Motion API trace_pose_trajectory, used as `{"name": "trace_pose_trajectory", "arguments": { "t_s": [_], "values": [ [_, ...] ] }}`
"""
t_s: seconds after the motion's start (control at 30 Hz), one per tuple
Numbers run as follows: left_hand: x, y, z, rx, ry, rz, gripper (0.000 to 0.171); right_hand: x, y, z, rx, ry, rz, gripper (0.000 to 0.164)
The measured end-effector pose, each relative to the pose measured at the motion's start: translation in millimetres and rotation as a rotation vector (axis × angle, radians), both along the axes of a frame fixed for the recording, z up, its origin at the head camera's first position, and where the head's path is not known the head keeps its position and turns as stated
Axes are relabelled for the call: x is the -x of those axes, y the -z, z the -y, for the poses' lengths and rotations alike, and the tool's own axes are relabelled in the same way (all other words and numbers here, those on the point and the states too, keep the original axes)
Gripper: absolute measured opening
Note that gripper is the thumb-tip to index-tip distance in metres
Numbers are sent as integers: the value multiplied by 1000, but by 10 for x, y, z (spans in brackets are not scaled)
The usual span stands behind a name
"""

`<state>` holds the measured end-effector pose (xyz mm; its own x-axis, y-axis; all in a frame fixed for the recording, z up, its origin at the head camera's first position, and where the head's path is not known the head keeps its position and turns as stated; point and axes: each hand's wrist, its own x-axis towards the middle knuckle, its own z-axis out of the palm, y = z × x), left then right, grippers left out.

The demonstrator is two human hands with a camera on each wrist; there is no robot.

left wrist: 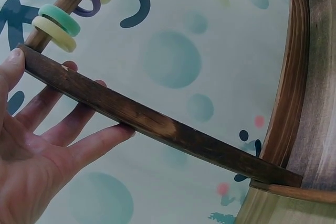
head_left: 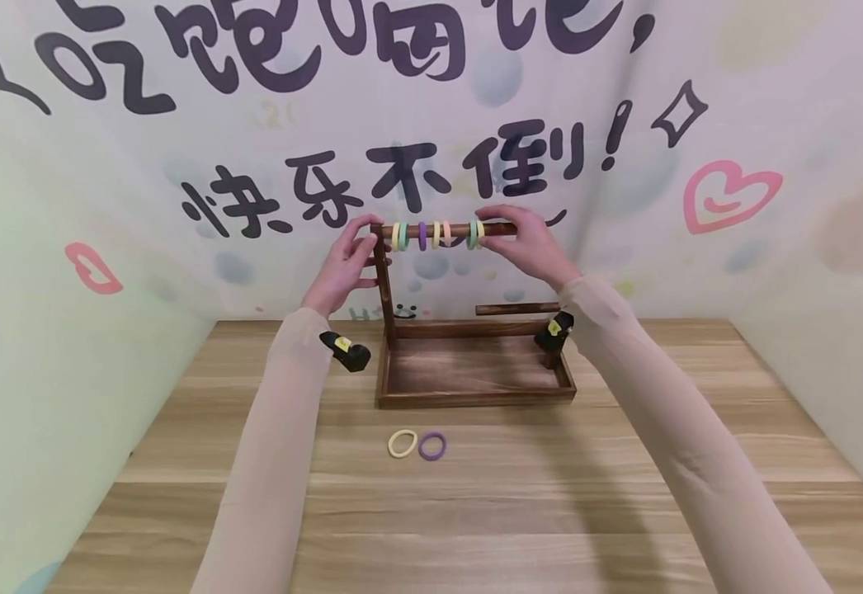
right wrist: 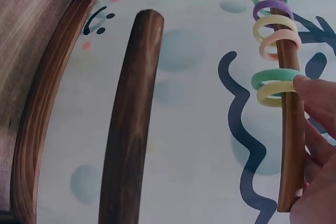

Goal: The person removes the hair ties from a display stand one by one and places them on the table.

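A dark wooden stand (head_left: 384, 289) has a tall post at its left and a bar (right wrist: 292, 140) along the top. Near the post's top, my left hand (head_left: 346, 264) grips the wood, thumb at the corner and fingers spread behind. My right hand (head_left: 528, 243) is at the bar's free right part, pinching a yellow hair tie (right wrist: 273, 86) that hangs round it. Right beside that tie is a green hair tie (right wrist: 273, 75), close to the fingertip. Farther left on the bar hang several more, including a purple hair tie (left wrist: 90, 3) and a pink hair tie (head_left: 446, 234).
On the table (head_left: 372, 520), in front of the stand, lie a pale yellow hair tie (head_left: 403, 444) and a purple one (head_left: 432, 446). The stand's base is a shallow tray (head_left: 476, 401). A lower, shorter bar (head_left: 516, 309) extends at its right. Behind is a printed wall (head_left: 327, 272).
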<state>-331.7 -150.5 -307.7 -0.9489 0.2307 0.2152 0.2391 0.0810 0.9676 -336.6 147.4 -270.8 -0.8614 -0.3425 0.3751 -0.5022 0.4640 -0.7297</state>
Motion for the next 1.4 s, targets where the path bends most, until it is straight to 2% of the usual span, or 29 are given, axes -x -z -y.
{"name": "trace_pose_trajectory", "arguments": {
  "t_s": [0.2, 0.4, 0.77, 1.17, 1.4],
  "values": [
    [6, -2, -13, -18, 3, 6, 30, 26, 32, 34, 7, 39, -28, 37],
    [11, -3, -5, 2, -8, 5, 30, 38, 57, 48, 15, 58, -58, 31],
    [-1, -17, 13, -6, -1, 6, 31, -29, 18, 65, 43, 83, -69, 28],
    [7, -21, 12, -2, -20, 2, 29, -35, 17, -64, 24, 125, -93, 29],
    [0, -21, 2, 8, -5, 5, 30, -52, 52, -174, 36, 134, -101, 29]
  ]
}}
